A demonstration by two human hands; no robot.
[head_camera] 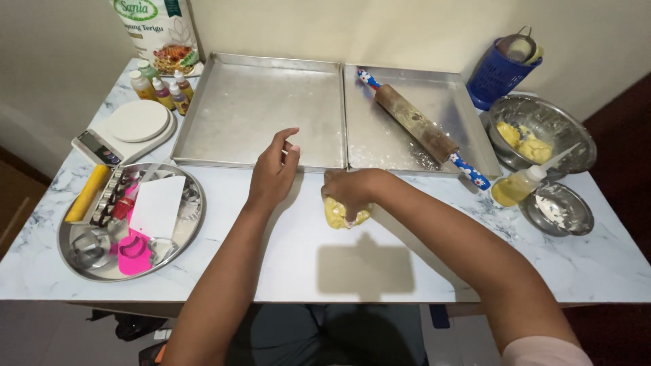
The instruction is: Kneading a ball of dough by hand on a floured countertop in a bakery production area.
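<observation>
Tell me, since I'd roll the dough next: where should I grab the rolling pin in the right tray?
Probably the blue flowered handle of the rolling pin, from the near right. It juts over the right tray's near rim, nearest the right hand pressing the dough.

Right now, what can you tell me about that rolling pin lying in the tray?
The rolling pin is a brown, wood-looking cylinder, worn and dusted pale in patches, with blue handles dotted white and red. It lies flat and diagonal in the right-hand metal baking tray, one handle near the tray's back left corner, the other poking over its front right rim towards the squeeze bottle. Neither hand touches it.
</observation>
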